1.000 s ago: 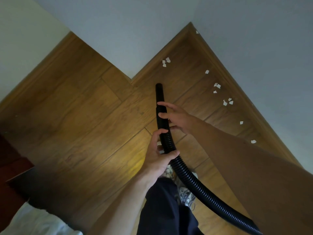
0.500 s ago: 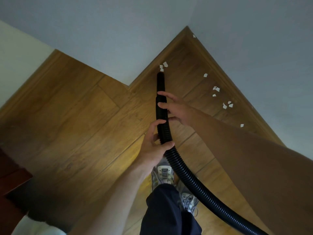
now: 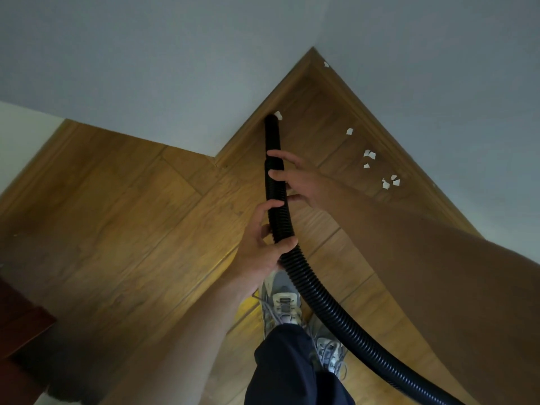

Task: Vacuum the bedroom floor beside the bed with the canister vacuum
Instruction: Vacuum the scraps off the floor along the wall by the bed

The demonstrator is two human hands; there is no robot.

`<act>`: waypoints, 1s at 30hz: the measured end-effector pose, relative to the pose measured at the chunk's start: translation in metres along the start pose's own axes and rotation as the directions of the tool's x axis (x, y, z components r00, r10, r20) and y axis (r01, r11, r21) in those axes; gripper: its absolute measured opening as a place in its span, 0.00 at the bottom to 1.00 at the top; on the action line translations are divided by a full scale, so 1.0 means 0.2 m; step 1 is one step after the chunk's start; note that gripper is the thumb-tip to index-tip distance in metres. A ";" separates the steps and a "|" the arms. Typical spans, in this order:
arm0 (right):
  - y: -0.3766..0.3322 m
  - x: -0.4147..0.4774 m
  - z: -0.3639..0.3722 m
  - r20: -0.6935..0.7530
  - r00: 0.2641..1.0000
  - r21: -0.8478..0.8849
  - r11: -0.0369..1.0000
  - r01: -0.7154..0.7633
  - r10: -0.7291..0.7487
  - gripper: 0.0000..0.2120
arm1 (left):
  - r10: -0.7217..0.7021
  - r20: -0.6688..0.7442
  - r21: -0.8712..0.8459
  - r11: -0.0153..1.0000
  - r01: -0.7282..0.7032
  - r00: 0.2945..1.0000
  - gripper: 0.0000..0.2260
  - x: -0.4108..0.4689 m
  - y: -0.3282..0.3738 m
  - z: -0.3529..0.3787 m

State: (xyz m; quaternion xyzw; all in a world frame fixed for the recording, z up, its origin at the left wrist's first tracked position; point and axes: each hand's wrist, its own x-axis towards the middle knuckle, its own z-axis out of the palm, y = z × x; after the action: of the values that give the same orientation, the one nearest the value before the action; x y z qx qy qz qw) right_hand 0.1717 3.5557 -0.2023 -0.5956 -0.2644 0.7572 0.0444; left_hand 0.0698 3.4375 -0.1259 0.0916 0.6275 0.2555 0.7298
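A black ribbed vacuum hose (image 3: pixel 315 290) runs from the lower right up to its smooth open end (image 3: pixel 271 127), which rests by the wooden skirting in a wall corner. My left hand (image 3: pixel 260 244) grips the ribbed part. My right hand (image 3: pixel 295 176) holds the hose higher up, fingers curled loosely around it. A white paper scrap (image 3: pixel 277 114) lies right at the hose mouth. More white scraps (image 3: pixel 368 154) and another cluster of scraps (image 3: pixel 390 181) lie along the right-hand skirting on the wooden floor (image 3: pixel 122 217).
Grey walls meet at a corner (image 3: pixel 313 49) with wooden skirting; a second wall corner juts out at the left (image 3: pixel 214 159). My grey shoes (image 3: pixel 282 305) and a dark trouser leg stand below the hands. Dark red furniture (image 3: pixel 20 325) is at the lower left.
The hose end has slid forward along the floor to the skirting. Two of the three scraps by the wall there are gone from view. Both hands kept their grip.
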 end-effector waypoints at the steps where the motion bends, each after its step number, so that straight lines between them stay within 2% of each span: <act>1: 0.00 0.00 -0.01 0.001 1.000 0.005 1.000 0.001 -0.001 0.21 | 0.001 0.003 0.002 1.000 -0.001 1.000 0.26 0.00 0.00 0.00; 14: 0.02 -0.04 -0.15 -0.050 0.998 0.060 0.998 0.033 -0.030 0.21 | -0.007 0.083 0.048 0.999 0.003 0.997 0.25 0.05 0.03 0.08; 30: 0.19 -0.19 -0.37 -0.082 0.997 0.332 0.943 0.025 0.003 0.26 | -0.107 0.214 0.180 0.981 0.068 0.971 0.27 0.07 0.03 0.17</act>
State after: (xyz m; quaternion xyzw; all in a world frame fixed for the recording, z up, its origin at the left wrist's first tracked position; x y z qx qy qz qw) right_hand 0.2601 3.5330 -0.1969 -0.6086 -0.1342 0.7657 0.1591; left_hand 0.1031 3.4550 -0.1283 0.1543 0.5651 0.1561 0.7953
